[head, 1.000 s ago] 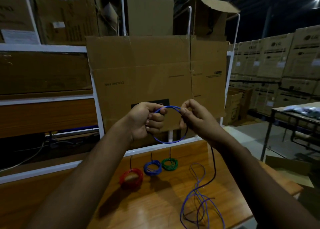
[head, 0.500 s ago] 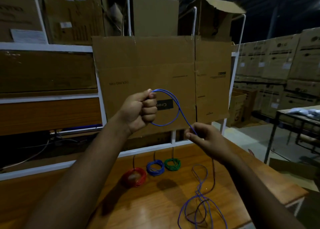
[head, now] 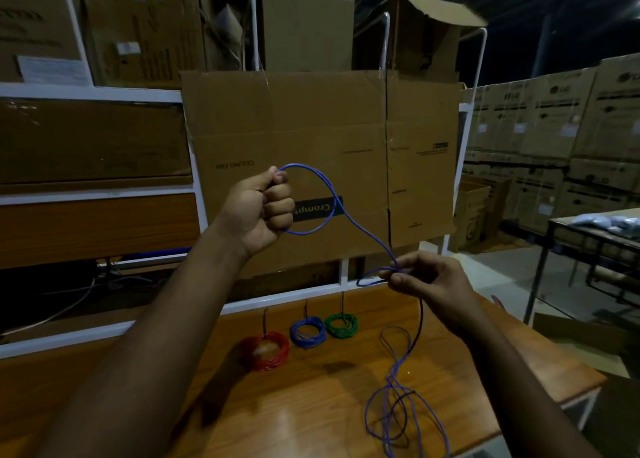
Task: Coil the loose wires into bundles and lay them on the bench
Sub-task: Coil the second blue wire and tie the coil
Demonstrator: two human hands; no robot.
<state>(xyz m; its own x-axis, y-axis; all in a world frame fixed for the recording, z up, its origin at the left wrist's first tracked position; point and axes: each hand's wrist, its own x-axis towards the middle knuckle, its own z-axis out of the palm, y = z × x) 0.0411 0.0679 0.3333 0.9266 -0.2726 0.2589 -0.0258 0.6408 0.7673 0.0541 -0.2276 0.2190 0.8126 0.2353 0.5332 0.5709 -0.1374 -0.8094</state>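
My left hand (head: pixel 263 211) is raised in a fist and grips a small loop of blue wire (head: pixel 332 194). From the loop the wire slopes down to my right hand (head: pixel 426 281), which pinches it between thumb and fingers. Below that hand the wire hangs to the wooden bench (head: pixel 311 405) and lies there in a loose purple-blue tangle (head: pixel 401 412). Three finished coils lie on the bench in a row: a red coil (head: pixel 266 350), a blue coil (head: pixel 308 331) and a green coil (head: pixel 341 325).
A flattened cardboard box (head: pixel 311 138) stands upright against the white rack frame (head: pixel 104 92) behind the bench. Stacked cartons (head: pixel 561 128) fill the right background. A dark metal table (head: pixel 595 235) stands at the right, beyond the bench's right edge.
My hands have drawn apart: the left rose with the loop, the right dropped down and right along the wire. A small extra loop now sits at the right fingers.
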